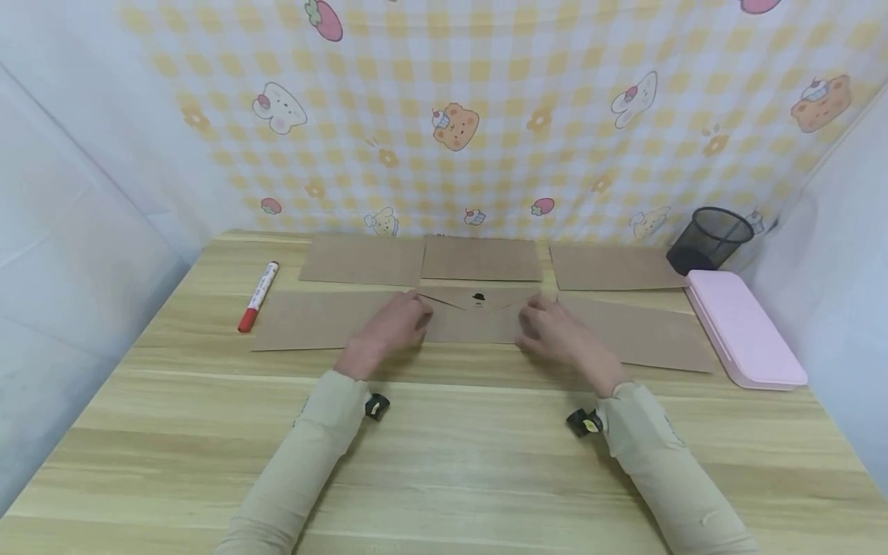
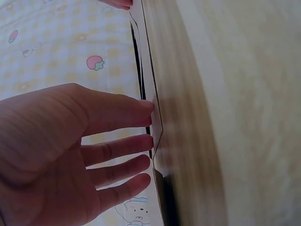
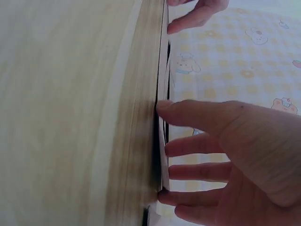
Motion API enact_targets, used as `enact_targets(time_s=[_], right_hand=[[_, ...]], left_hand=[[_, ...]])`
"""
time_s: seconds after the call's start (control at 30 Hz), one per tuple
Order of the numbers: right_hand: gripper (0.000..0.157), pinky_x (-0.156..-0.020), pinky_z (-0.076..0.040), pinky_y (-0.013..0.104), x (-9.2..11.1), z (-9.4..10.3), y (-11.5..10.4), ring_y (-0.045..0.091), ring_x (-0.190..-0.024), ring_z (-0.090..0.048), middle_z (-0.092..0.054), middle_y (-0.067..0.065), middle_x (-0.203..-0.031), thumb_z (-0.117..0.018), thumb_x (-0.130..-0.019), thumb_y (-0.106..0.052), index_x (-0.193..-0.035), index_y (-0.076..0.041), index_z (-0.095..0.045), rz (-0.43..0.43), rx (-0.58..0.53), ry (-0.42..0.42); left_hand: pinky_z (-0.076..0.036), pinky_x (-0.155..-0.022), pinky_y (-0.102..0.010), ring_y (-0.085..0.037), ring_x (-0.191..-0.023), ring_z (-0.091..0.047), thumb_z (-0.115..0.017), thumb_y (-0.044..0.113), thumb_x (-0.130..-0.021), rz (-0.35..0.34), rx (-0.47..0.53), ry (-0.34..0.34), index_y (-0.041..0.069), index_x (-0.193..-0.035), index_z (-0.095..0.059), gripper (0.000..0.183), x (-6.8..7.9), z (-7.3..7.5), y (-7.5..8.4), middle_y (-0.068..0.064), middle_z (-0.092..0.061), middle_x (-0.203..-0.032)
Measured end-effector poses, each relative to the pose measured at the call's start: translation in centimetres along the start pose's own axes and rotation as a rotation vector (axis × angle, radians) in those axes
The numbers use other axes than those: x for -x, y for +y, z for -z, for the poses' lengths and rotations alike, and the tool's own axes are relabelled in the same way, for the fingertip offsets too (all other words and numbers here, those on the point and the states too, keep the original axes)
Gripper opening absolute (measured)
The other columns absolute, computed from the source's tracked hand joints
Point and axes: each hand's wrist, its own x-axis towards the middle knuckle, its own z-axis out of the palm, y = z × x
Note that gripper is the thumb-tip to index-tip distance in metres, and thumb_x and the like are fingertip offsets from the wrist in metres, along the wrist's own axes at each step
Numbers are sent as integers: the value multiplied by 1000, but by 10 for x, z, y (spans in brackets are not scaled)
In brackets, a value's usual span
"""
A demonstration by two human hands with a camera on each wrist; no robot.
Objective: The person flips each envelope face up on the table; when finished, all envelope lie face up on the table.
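A brown paper envelope (image 1: 475, 324) lies mid-table, its pointed flap and small black hat print facing up. At its left end is my left hand (image 1: 402, 318), fingertips resting on the paper; in the left wrist view the fingers (image 2: 123, 146) are fairly straight and spread. My right hand (image 1: 553, 327) touches the other end. Seen from the right wrist, its thumb (image 3: 188, 112) sits at the envelope's near edge, with the other fingers extended over the paper. Plain brown envelopes lie on either side, one on the left (image 1: 305, 320) and one on the right (image 1: 652, 333), each partly behind a hand.
Behind lies a row of three more brown envelopes (image 1: 482, 259). A red-capped marker (image 1: 259, 297) is at the left. On the right are a black mesh pen holder (image 1: 721, 225), tilted in this view, and a pink case (image 1: 745, 330). A checked curtain (image 1: 388, 100) hangs at the back.
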Motion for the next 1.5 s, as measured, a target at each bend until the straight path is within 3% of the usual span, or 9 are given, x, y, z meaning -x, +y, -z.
enact_targets(time_s=[0.23, 0.37, 0.43, 0.53, 0.6, 0.77, 1.0, 1.23, 1.5], right_hand=[[42, -106, -19, 55, 1, -1, 2, 38, -114, -48, -57, 22, -118, -69, -83, -25, -111, 5, -62, 56, 112, 46], [41, -105, -22, 54, 2, 0, 2, 39, -114, -47, -57, 22, -118, -70, -83, -25, -111, 4, -62, 46, 117, 44], [42, -105, -23, 55, 2, 1, 1, 40, -116, -46, -56, 22, -120, -69, -84, -26, -112, 4, -61, 46, 113, 39], [42, -103, -25, 56, 1, 3, -1, 40, -117, -45, -55, 22, -122, -68, -85, -27, -114, 3, -61, 57, 95, 46], [45, -102, -28, 55, 0, 4, -4, 40, -116, -45, -54, 23, -122, -68, -84, -27, -115, 4, -59, 79, 85, 66], [46, -96, -37, 53, 1, 13, -17, 39, -113, -49, -56, 22, -121, -68, -85, -24, -119, 5, -57, 131, -6, 64], [44, -97, -40, 45, -14, 22, -60, 32, -116, -50, -56, 17, -124, -62, -90, -21, -124, 5, -54, 202, -185, -110], [55, -99, -38, 37, -59, 24, -130, 25, -115, -51, -55, 11, -126, -67, -85, -27, -130, -1, -50, 201, -271, -187], [57, -103, -33, 33, -85, -6, -178, 21, -125, -41, -43, 7, -139, -68, -85, -24, -135, -7, -46, 183, -213, -247]], left_hand=[[-44, -87, -36, -27, -97, -48, -59, 10, -89, 35, 17, 3, -3, -117, -61, 31, 0, -2, 3, -12, -54, -104], [-47, -81, -35, -25, -89, -53, -55, 10, -90, 6, 38, -18, -1, -106, -65, 22, -1, 4, 1, -11, -58, -96], [-47, -85, -38, -26, -95, -56, -53, 15, -92, 11, 79, -40, 0, -110, -63, 26, 3, 15, -2, -12, -61, -104], [-43, -92, -45, -31, -109, -54, -50, 21, -95, 52, 179, -39, 1, -122, -56, 34, 19, 41, -11, -15, -57, -122], [-34, -100, -49, -35, -122, -43, -51, 23, -96, 87, 220, 4, 0, -133, -47, 44, 35, 59, -21, -18, -46, -135], [-31, -101, -51, -39, -123, -40, -59, 23, -91, 97, 219, 107, -7, -129, -47, 50, 76, 85, -64, -24, -48, -131], [-19, -98, -67, -53, -131, -13, -70, 37, -81, 229, 154, 29, -8, -133, -42, 74, 124, 86, -115, -35, -30, -138], [-20, -102, -61, -43, -135, -12, -75, 40, -76, 268, 387, -133, 6, -149, -9, 103, 131, 77, -128, -22, -10, -151], [-21, -103, -58, -45, -132, -18, -77, 38, -74, 258, 301, -129, -6, -144, -19, 101, 131, 69, -139, -29, -19, -146]])
